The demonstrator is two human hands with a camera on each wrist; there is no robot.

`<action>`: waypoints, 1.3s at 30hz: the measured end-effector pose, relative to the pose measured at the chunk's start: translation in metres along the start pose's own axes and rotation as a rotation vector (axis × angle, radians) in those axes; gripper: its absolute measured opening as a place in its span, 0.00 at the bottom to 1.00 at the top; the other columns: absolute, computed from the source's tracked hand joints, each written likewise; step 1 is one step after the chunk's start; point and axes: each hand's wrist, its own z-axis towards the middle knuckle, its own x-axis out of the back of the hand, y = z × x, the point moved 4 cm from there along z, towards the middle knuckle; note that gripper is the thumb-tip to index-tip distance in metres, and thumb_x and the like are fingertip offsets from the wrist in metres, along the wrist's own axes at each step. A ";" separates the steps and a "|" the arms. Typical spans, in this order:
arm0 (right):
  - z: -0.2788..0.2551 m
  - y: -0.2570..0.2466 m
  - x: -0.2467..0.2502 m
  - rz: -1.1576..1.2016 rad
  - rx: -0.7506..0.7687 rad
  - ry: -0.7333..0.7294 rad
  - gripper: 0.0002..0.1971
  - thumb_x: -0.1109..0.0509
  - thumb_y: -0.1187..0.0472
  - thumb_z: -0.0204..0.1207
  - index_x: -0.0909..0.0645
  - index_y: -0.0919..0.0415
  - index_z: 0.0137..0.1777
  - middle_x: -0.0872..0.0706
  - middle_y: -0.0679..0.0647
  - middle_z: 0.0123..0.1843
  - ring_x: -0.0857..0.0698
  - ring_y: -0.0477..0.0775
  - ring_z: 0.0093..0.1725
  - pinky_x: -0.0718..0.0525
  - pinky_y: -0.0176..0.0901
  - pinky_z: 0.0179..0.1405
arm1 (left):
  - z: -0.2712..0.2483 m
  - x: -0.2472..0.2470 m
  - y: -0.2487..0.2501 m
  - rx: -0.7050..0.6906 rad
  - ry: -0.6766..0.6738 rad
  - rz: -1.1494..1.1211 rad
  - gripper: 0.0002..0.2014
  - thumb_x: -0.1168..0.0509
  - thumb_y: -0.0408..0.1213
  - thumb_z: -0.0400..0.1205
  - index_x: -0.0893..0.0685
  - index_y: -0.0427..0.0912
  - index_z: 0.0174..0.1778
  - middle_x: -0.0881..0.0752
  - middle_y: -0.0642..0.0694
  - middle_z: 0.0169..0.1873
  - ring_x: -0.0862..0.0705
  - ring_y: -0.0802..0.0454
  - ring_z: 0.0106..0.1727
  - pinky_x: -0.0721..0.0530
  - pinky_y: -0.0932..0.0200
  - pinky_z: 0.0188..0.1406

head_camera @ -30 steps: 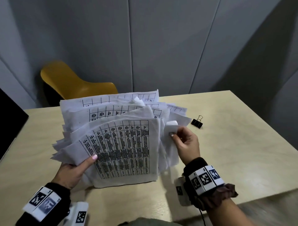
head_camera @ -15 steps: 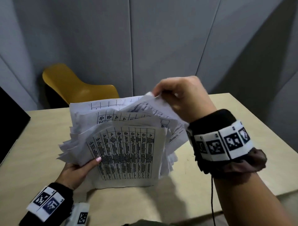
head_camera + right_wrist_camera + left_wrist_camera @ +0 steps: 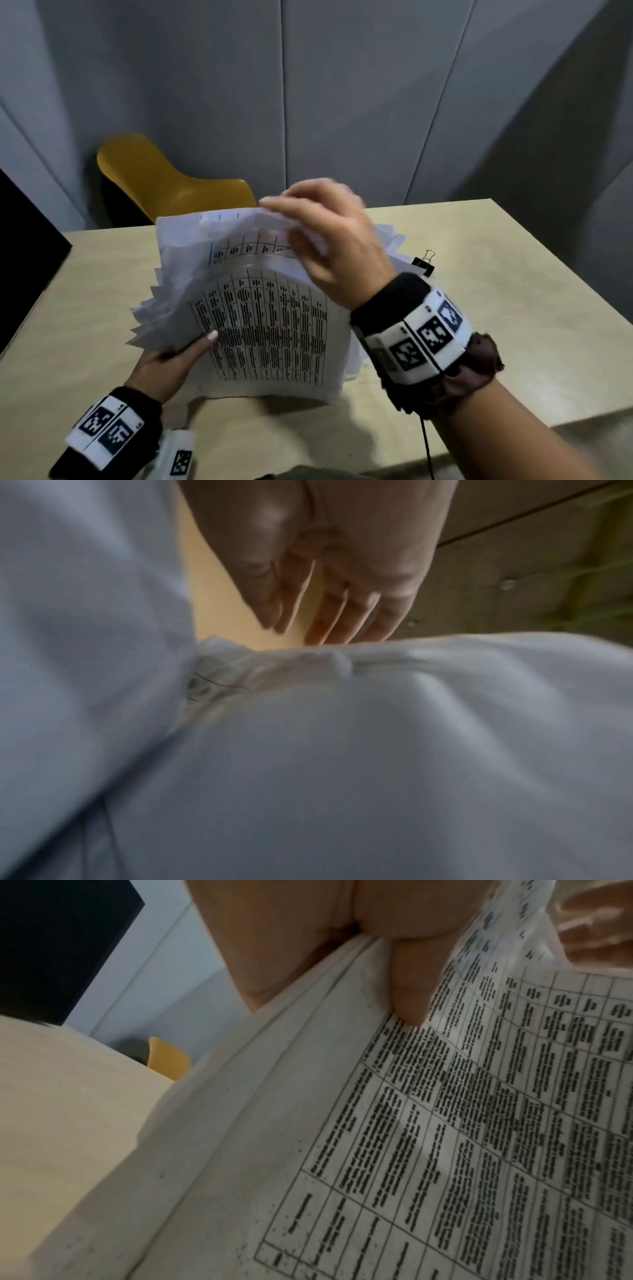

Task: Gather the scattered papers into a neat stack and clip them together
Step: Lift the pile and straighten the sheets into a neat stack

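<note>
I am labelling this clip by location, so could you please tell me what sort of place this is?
Probably a small office or meeting room: a pale wooden table holding printed papers and a black binder clip, a yellow chair behind it, and grey panelled walls.

There are two hands: the left hand (image 3: pixel 164 366) and the right hand (image 3: pixel 337 246). There is one bundle of papers (image 3: pixel 270 329); it has many sheets, and I cannot count them exactly. There is one black binder clip (image 3: pixel 424 264), one wooden table (image 3: pixel 513 308) and one yellow chair (image 3: pixel 171 185).
</note>
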 end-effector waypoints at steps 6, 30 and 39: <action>-0.117 0.081 0.044 -0.096 -0.483 0.411 0.10 0.35 0.61 0.66 0.23 0.53 0.48 0.23 0.44 0.45 0.21 0.58 0.47 0.21 0.62 0.50 | -0.001 0.009 -0.005 -0.030 0.107 0.076 0.16 0.33 0.24 0.76 0.21 0.47 0.54 0.15 0.55 0.46 0.18 0.50 0.56 0.25 0.51 0.65; -0.212 0.126 -0.044 0.305 -1.112 -0.150 0.14 0.31 0.62 0.64 0.21 0.39 0.43 0.14 0.40 0.43 0.17 0.47 0.45 0.20 0.39 0.45 | -0.003 0.008 -0.004 0.008 0.134 0.054 0.16 0.34 0.21 0.76 0.22 0.38 0.58 0.19 0.40 0.56 0.22 0.45 0.58 0.29 0.50 0.65; -0.133 0.135 -0.030 0.775 -1.049 -0.043 0.19 0.29 0.65 0.59 0.23 0.59 0.53 0.14 0.53 0.49 0.13 0.38 0.44 0.16 0.38 0.47 | 0.001 0.010 -0.007 0.021 0.080 0.062 0.23 0.18 0.42 0.60 0.19 0.53 0.47 0.15 0.49 0.50 0.19 0.48 0.56 0.29 0.49 0.69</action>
